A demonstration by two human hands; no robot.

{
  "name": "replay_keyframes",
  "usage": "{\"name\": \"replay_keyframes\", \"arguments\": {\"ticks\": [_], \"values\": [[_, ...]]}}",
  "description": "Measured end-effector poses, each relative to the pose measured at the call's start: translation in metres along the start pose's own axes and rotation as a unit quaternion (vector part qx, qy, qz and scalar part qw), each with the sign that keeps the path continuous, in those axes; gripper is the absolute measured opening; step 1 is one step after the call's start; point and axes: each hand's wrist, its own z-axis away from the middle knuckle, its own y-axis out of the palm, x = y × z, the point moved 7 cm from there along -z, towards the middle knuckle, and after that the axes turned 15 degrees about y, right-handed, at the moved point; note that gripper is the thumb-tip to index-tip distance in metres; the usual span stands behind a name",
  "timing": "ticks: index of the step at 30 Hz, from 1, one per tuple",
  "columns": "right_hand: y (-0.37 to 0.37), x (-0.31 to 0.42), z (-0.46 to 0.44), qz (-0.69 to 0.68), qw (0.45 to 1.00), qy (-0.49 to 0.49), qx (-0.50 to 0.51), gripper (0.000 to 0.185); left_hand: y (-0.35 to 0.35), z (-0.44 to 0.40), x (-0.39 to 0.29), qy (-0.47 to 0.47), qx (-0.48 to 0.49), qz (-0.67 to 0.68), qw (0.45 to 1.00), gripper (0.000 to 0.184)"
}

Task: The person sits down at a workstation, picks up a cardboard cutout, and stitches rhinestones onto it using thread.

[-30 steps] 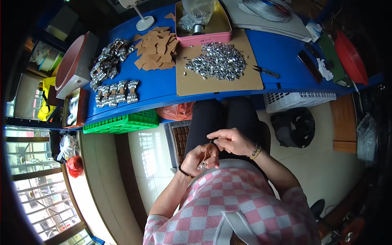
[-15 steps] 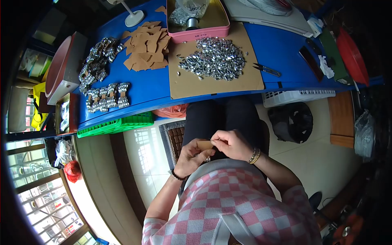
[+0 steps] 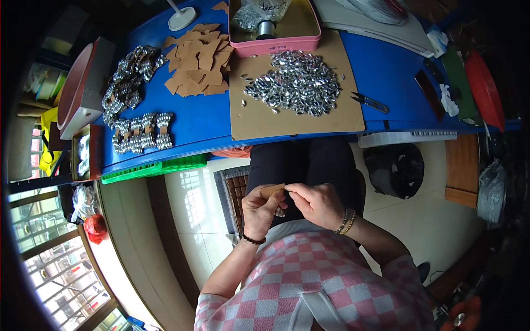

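My left hand (image 3: 258,212) is closed round a small brown card (image 3: 273,190) above my lap, with a few silvery beads (image 3: 280,212) hanging under its fingers. The fingertips of my right hand (image 3: 317,203) pinch together at the card's right edge; what they hold is too small to make out. On the blue table (image 3: 193,118), a heap of silver beads (image 3: 298,83) lies on a tan board (image 3: 259,124). Brown card pieces (image 3: 201,59) are piled to its left. Beaded cards (image 3: 143,132) stand in a row at the table's left front, below a larger beaded pile (image 3: 130,80).
A pink tin (image 3: 276,45) holds a wire spool (image 3: 266,29) and a bag. Black snips (image 3: 370,102) lie right of the beads. Beneath the table are a green crate (image 3: 160,167), a white crate (image 3: 408,138) and a black bag (image 3: 393,171) on the floor.
The card in my left hand has turned from narrow and upright to showing its flat face. My right hand has drawn slightly right and down since half a second ago. The view has shifted a little.
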Motion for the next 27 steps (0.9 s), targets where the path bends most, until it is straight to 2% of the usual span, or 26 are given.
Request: {"name": "replay_keyframes", "arguments": {"ticks": [6, 23, 26, 27], "values": [[-0.002, -0.006, -0.011, 0.007, 1.000, -0.001, 0.016, 0.011, 0.005, -0.008, 0.000, 0.025, -0.016, -0.047, 0.998, 0.006], [-0.005, -0.023, -0.018, -0.036, 0.998, 0.025, 0.041, 0.013, 0.012, -0.016, 0.009, 0.016, -0.034, -0.073, 0.997, 0.006], [-0.004, -0.026, -0.019, -0.044, 0.998, 0.032, 0.043, 0.011, 0.012, -0.015, -0.001, 0.154, 0.011, -0.232, 0.960, 0.009], [-0.001, -0.029, -0.020, -0.062, 0.996, 0.040, 0.046, 0.009, 0.014, -0.015, -0.004, 0.156, 0.013, -0.232, 0.960, 0.009]]}}
